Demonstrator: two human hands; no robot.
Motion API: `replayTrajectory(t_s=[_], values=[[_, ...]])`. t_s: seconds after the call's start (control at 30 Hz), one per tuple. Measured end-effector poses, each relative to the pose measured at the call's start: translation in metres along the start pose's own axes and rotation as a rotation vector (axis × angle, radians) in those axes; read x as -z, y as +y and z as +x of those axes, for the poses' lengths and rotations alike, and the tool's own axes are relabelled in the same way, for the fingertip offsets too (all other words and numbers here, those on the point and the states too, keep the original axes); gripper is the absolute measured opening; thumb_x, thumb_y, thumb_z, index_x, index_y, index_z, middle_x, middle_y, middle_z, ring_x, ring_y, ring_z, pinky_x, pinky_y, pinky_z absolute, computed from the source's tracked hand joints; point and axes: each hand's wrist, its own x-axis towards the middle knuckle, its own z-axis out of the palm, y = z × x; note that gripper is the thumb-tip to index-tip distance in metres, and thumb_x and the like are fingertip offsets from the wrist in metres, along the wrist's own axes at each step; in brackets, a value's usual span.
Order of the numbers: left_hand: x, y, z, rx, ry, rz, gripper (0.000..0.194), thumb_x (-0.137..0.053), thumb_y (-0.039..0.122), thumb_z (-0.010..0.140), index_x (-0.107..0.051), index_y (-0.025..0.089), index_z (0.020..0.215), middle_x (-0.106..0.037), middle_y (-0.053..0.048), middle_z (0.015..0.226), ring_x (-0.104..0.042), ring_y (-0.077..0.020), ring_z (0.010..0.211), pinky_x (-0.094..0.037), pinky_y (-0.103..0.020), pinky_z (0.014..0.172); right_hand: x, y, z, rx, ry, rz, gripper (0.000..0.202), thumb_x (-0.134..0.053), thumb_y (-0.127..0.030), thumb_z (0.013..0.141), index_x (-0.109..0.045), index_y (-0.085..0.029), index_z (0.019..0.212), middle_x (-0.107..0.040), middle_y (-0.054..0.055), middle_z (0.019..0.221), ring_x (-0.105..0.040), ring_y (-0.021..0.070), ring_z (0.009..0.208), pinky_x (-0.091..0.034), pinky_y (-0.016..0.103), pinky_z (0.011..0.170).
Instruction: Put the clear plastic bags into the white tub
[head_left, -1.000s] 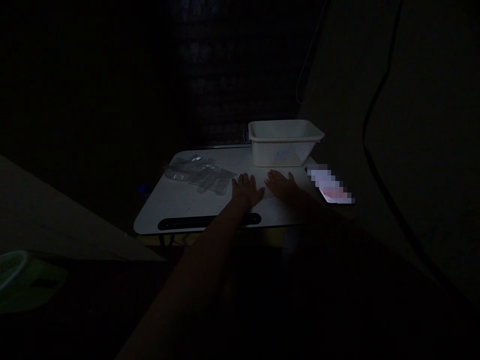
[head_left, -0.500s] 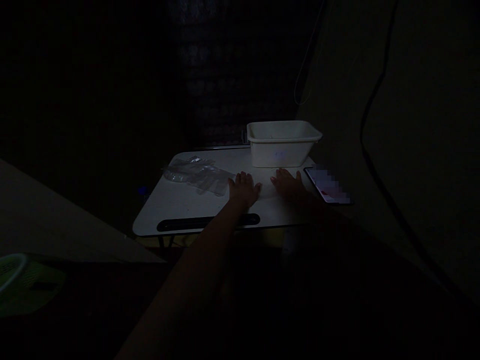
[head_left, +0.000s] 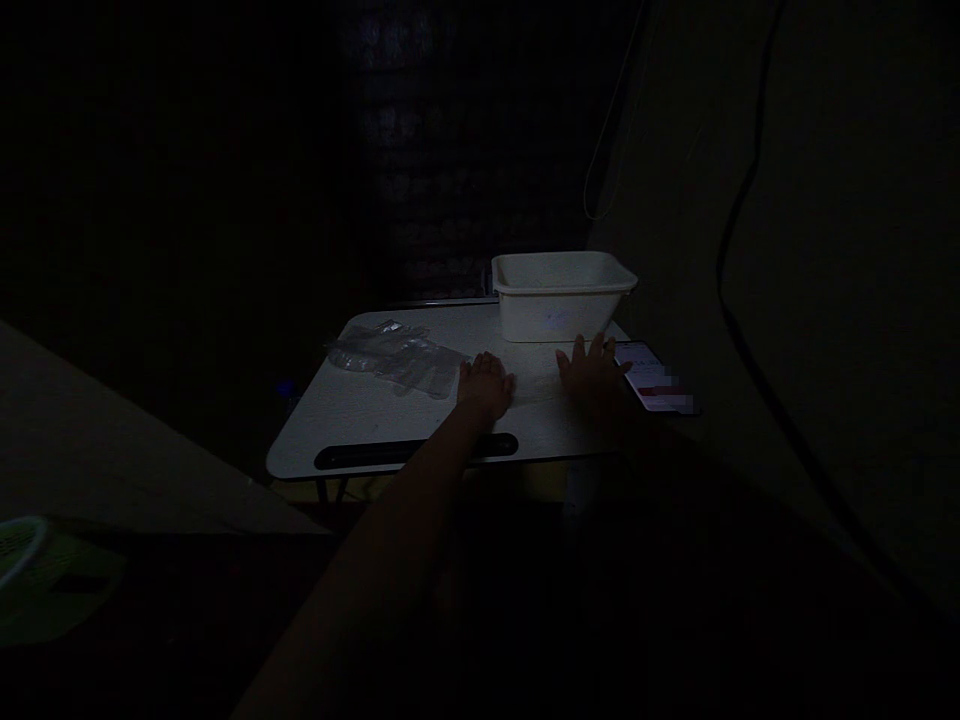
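Note:
In dim light, my left hand (head_left: 486,385) lies on the white table (head_left: 382,415), its fingers stretched forward, beside the right end of some crumpled clear plastic (head_left: 405,360). My right hand (head_left: 591,370) is spread on the table's right part, holding nothing. Its fingertips are just in front of a white tub (head_left: 559,312), and its thumb is near the left edge of a phone (head_left: 651,380) with a lit screen. Between my hands a faint, thin clear sheet seems to lie on the tabletop; its outline is too dim to tell.
A black slot (head_left: 375,453) runs along the table's front edge. Dark cables hang at the right wall. A green basket (head_left: 60,590) stands low at the left, and a blue-capped object (head_left: 286,387) is beyond the table's left edge.
My right hand has moved right, away from my left hand and towards the phone, with its fingers more spread. My left hand has hardly moved. The view has shifted slightly.

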Motion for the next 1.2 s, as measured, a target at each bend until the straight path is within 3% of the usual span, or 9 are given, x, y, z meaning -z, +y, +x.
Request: replayTrajectory(t_s=[0.17, 0.27, 0.47, 0.63, 0.83, 1.2], values=[[-0.001, 0.001, 0.0, -0.013, 0.006, -0.007, 0.055, -0.012, 0.037, 0.084, -0.026, 0.006, 0.127, -0.024, -0.013, 0.136, -0.017, -0.0217, 0.125, -0.013, -0.043, 0.1, 0.0, 0.012, 0.006, 0.091, -0.141, -0.006, 0.055, -0.021, -0.042, 0.082, -0.042, -0.007, 0.119, -0.037, 0.026, 0.125, -0.032, 0.0379, 0.114, -0.029, 0.062, 0.078], [-0.003, 0.001, 0.002, -0.03, 0.023, -0.01, 0.055, -0.011, 0.038, 0.084, -0.026, 0.007, 0.127, -0.025, -0.013, 0.135, -0.017, -0.0212, 0.125, -0.014, -0.043, 0.1, 0.004, 0.009, 0.01, 0.152, -0.185, -0.015, 0.052, -0.021, -0.038, 0.083, -0.04, -0.007, 0.12, -0.038, 0.023, 0.126, -0.033, 0.0321, 0.116, -0.027, 0.058, 0.085], [-0.004, 0.005, 0.002, -0.048, -0.044, -0.016, 0.058, -0.011, 0.041, 0.083, -0.022, 0.008, 0.129, -0.02, -0.012, 0.137, -0.014, -0.0231, 0.125, -0.014, -0.046, 0.099, 0.017, -0.022, 0.004, 0.382, -0.299, 0.062, 0.049, -0.018, -0.033, 0.085, -0.036, -0.008, 0.123, -0.036, 0.015, 0.13, -0.031, 0.0217, 0.119, -0.021, 0.049, 0.095], [-0.002, 0.003, -0.004, -0.114, -0.084, 0.002, 0.054, -0.014, 0.036, 0.083, -0.02, 0.011, 0.13, -0.018, -0.01, 0.138, -0.012, -0.0215, 0.126, -0.014, -0.046, 0.099, 0.026, -0.043, -0.007, 0.564, -0.432, 0.121, 0.047, -0.017, -0.034, 0.086, -0.037, -0.012, 0.122, -0.035, 0.011, 0.131, -0.03, 0.0179, 0.12, -0.024, 0.044, 0.095], [0.0, -0.003, -0.006, -0.083, -0.108, 0.017, 0.058, -0.013, 0.043, 0.082, -0.018, 0.011, 0.131, -0.016, -0.012, 0.138, -0.011, -0.0222, 0.126, -0.014, -0.046, 0.098, 0.029, -0.041, -0.009, 0.597, -0.493, 0.062, 0.045, -0.016, -0.032, 0.086, -0.039, -0.013, 0.12, -0.034, 0.012, 0.131, -0.028, 0.0185, 0.121, -0.024, 0.046, 0.095], [-0.003, -0.004, -0.003, -0.05, -0.099, 0.031, 0.068, -0.012, 0.053, 0.079, -0.018, 0.009, 0.13, -0.016, -0.015, 0.137, -0.01, -0.0245, 0.126, -0.012, -0.051, 0.097, 0.013, -0.002, -0.007, 0.512, -0.382, -0.045, 0.041, -0.017, -0.029, 0.087, -0.045, -0.019, 0.114, -0.037, 0.012, 0.13, -0.028, 0.0228, 0.121, -0.021, 0.056, 0.091]])
